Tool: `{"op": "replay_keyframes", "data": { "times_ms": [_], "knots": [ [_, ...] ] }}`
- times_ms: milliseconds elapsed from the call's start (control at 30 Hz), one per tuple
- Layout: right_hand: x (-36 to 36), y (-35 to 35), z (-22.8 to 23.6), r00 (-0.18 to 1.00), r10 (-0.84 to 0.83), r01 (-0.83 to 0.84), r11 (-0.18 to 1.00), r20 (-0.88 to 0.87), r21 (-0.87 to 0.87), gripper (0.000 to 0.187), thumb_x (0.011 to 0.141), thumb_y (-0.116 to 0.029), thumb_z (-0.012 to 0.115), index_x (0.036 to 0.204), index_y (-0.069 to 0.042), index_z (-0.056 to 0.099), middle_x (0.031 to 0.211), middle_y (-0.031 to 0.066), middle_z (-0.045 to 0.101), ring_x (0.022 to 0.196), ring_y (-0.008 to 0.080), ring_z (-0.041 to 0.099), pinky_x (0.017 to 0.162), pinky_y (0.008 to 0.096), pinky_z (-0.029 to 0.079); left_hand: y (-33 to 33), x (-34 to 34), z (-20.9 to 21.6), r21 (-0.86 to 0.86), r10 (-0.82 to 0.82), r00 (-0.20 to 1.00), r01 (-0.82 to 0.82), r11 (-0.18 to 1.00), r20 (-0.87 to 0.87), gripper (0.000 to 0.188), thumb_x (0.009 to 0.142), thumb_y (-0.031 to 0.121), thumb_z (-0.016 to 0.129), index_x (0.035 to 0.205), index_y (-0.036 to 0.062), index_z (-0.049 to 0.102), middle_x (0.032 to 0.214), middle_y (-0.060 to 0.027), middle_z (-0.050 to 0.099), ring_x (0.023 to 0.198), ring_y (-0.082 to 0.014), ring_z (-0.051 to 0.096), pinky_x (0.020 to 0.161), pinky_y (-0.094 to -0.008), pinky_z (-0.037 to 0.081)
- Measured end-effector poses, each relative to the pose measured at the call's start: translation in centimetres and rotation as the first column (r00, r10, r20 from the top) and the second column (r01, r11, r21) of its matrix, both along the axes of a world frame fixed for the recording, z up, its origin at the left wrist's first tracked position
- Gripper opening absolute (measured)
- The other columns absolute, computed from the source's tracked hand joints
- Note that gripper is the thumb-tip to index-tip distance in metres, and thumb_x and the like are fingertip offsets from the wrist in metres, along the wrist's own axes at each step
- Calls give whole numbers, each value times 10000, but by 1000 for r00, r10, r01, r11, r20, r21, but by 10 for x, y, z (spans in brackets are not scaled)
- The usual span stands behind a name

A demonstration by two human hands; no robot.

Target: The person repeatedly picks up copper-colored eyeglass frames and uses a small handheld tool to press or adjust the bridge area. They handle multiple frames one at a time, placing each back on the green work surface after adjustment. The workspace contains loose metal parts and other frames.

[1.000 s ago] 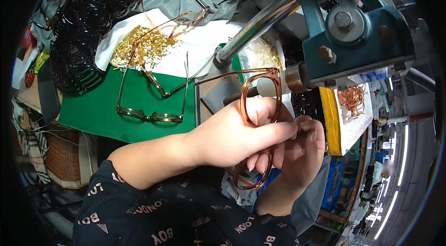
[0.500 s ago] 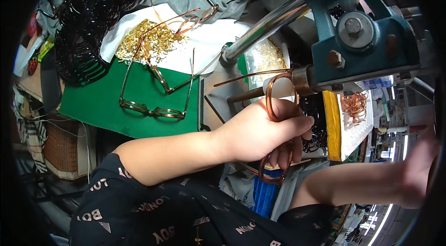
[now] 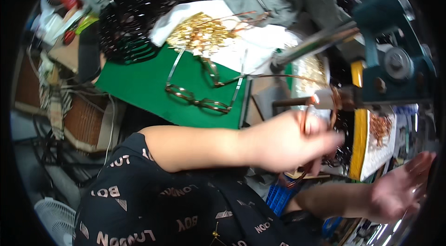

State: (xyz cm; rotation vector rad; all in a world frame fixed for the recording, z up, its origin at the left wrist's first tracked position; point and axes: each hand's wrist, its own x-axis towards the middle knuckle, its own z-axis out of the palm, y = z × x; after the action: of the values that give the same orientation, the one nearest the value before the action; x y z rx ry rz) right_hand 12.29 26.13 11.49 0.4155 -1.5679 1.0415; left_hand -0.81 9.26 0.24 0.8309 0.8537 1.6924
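My left hand, blurred by motion, is closed on a brown translucent eyeglass frame. One rim of that frame sits up against the round metal end of a green press-like machine, and a thin temple arm stretches to the left. Apart from it, at the far right, my right hand is held out with fingers spread and nothing visible in it. Left of the machine, a pair of glasses lies with arms unfolded on a green mat.
Small gold metal pieces are heaped on white paper behind the mat. A mass of black frames lies at the far left. Beyond my left hand stands a yellow-edged white box with copper-coloured parts. A metal bar slants to the machine.
The view has swung, so the bench and machine sit further right. My left hand still grips the brown frame at the machine. My right hand shows more fully, fingers spread.
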Motion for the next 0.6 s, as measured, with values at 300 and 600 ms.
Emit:
{"op": "replay_keyframes", "data": {
  "times_ms": [300,600],
  "knots": [
    [-3,-45,-137,833,-62,248,930,550,-271,388,847,-195,475,1155,40,446,1085,166,527,948,235,520,842,336,413,-93,-8,-47,-300,-285,310,-2,954,-907,321,827,357,559,696,82,661,588,-99,591,598,-305,586,532,-382,458],
    [-4,-80,-154,679,105,93,970,727,-227,275,817,-7,505,1090,28,495,1068,136,535,948,197,527,806,296,428,-119,-56,-47,-295,-441,-129,-577,762,-888,193,664,225,678,692,49,605,630,-93,581,674,-274,603,600,-359,469]
  ]
}}
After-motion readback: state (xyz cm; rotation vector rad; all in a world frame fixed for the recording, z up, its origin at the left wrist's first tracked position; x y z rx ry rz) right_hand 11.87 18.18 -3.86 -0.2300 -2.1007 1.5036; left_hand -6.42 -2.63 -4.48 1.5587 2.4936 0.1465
